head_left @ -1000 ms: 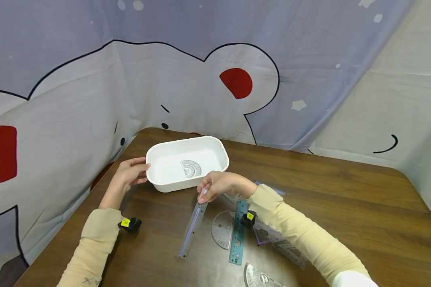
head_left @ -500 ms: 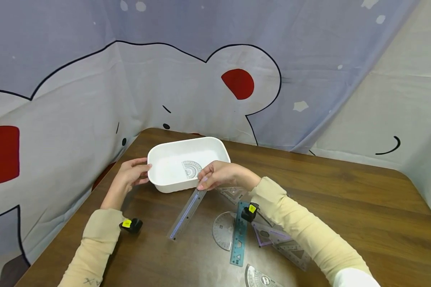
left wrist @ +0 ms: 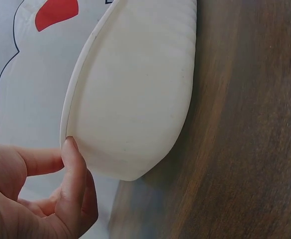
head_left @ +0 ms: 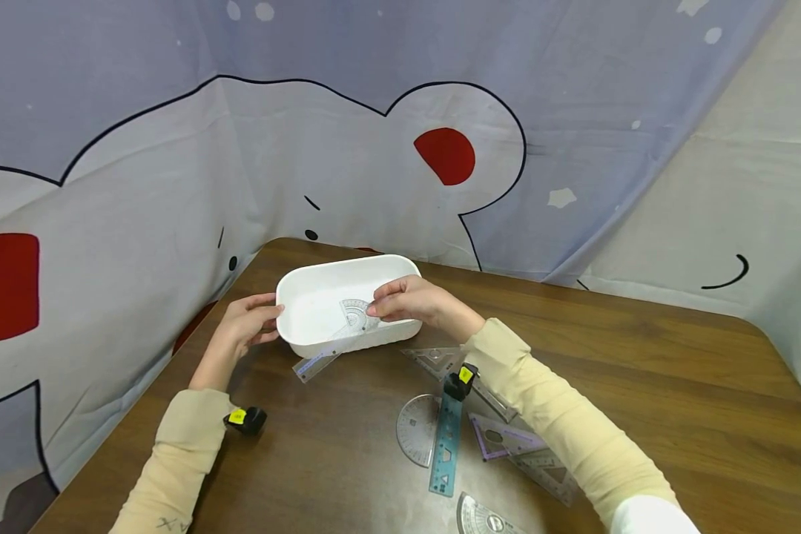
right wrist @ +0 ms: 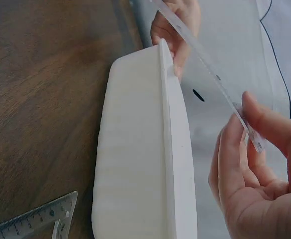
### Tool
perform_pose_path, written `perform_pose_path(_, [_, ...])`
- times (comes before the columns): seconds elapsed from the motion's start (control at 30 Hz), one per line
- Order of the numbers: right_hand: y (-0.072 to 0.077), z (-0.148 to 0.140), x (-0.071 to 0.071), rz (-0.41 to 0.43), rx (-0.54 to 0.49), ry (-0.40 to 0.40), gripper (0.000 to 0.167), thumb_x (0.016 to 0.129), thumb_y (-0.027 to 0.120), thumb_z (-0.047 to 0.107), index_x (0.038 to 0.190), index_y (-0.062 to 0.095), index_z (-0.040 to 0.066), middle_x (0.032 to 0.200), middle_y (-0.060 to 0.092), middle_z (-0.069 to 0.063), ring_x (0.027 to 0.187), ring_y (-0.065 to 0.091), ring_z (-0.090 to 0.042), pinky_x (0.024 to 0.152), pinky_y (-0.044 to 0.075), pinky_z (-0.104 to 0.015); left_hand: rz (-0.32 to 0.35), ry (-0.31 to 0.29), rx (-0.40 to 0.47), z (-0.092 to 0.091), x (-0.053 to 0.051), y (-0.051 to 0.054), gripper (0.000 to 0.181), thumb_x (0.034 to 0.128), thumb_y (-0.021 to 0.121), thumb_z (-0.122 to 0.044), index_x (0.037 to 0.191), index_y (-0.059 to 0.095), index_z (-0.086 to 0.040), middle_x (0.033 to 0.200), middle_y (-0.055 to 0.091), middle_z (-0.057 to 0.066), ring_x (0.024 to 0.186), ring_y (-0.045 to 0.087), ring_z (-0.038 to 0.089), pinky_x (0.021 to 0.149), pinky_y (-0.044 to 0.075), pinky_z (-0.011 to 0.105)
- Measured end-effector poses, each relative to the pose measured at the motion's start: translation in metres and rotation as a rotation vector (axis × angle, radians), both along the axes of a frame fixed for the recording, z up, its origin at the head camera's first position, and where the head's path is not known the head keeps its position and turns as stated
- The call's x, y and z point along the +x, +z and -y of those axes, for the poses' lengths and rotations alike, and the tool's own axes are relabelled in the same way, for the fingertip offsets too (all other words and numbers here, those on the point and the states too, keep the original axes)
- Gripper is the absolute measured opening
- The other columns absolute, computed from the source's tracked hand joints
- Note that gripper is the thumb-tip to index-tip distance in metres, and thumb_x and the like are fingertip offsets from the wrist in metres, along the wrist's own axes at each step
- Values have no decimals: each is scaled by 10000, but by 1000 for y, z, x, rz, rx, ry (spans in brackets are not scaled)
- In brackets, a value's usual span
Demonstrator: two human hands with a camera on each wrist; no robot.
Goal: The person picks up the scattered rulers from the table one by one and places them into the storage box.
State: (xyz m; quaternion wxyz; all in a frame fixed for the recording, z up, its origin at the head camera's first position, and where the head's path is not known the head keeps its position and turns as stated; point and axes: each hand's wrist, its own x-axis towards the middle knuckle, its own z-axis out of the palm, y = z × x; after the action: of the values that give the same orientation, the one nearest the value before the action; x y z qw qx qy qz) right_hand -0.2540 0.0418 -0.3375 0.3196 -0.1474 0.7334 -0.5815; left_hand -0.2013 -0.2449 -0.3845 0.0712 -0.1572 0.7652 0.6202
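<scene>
My left hand (head_left: 243, 322) pinches the rim at the left end of a white plastic bin (head_left: 307, 285); the left wrist view shows thumb and finger (left wrist: 73, 169) on that rim. With thumb and fingers, my right hand (head_left: 407, 300) pinches one end of a clear ruler (head_left: 317, 363) above the bin. The ruler slants down to the left, its far end passing over the bin's front edge. Inside the bin lies a clear protractor (head_left: 355, 313), partly behind the ruler. The right wrist view shows the ruler (right wrist: 205, 62) edge-on between thumb and fingers.
On the wooden table (head_left: 641, 356) lie a round clear protractor (head_left: 415, 430), a teal ruler (head_left: 446, 452), a purple-edged set square (head_left: 500, 437), clear set squares (head_left: 437, 357) and another protractor (head_left: 483, 517). A patterned curtain (head_left: 294, 163) hangs behind.
My right hand has lifted the ruler up and away from the table to over the bin. The ruler has swung from steep to more slanted. My left hand stays on the rim.
</scene>
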Motion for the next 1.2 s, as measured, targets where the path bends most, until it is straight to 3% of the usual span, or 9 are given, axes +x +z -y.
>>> perform_pose_path(0.13, [-4,1,-5,19,-56,-79,112,867,640,-24,911,573,54,777,637,39,736,608,-55,1044,474,-462,4,7,3,-1,0,0,611,959,570,-172,1485,305,-7,1075,555,62,738,588,17,678,580,160])
perform_pose_path(0.23, [-8,2,-11,29,-94,-135,122,881,619,-44,890,561,62,764,647,44,741,612,-58,1067,445,-482,9,14,4,-1,0,0,604,960,568,-168,1483,311,-9,1085,556,74,731,592,19,681,582,165])
perform_pose_path(0.3, [-11,3,-15,44,-105,-173,126,886,611,-53,999,580,-5,768,644,42,747,615,-71,1071,444,-469,14,19,1,-1,-1,0,599,960,567,-167,1482,316,-12,1076,557,73,728,592,20,680,582,164])
perform_pose_path(0.43, [-13,6,-23,81,-117,-240,424,895,602,-51,1291,465,-113,812,623,10,736,620,-75,1086,425,-454,8,21,-2,0,-1,-2,594,958,571,-167,1475,327,-4,1026,566,49,721,585,19,673,580,161])
perform_pose_path(0.53, [-17,8,-27,94,-123,-276,376,885,618,-54,1239,499,-97,801,626,-5,726,629,-90,1079,429,-454,6,19,-4,0,-2,-3,591,957,571,-168,1472,333,-3,1030,571,50,736,589,32,677,581,165])
perform_pose_path(0.7, [-21,11,-28,37,-56,-278,192,867,652,-45,1030,552,-24,808,653,-31,863,653,-191,1020,491,-430,9,22,2,0,-2,-3,589,958,570,-161,1474,332,-9,1145,571,112,754,594,48,675,582,166])
perform_pose_path(0.93, [-23,20,-28,37,-23,-260,315,843,671,-63,1124,534,-99,836,644,-72,710,630,-88,800,596,-260,12,23,15,0,-1,-1,585,959,565,-149,1476,328,-12,1186,559,144,743,591,41,670,581,165])
perform_pose_path(1.1, [-18,25,-30,79,19,-250,420,850,660,-68,1234,501,-129,837,630,-81,694,612,-86,932,556,-343,12,19,-6,0,-1,-1,584,963,561,-161,1476,327,-11,1276,524,194,757,594,41,682,582,166])
perform_pose_path(1.2, [-19,27,-32,93,44,-244,460,863,651,-56,1290,490,-112,942,638,-123,757,609,-103,1017,500,-394,12,17,-5,0,-2,-2,583,964,560,-162,1476,326,-11,1303,513,209,757,597,41,686,583,170])
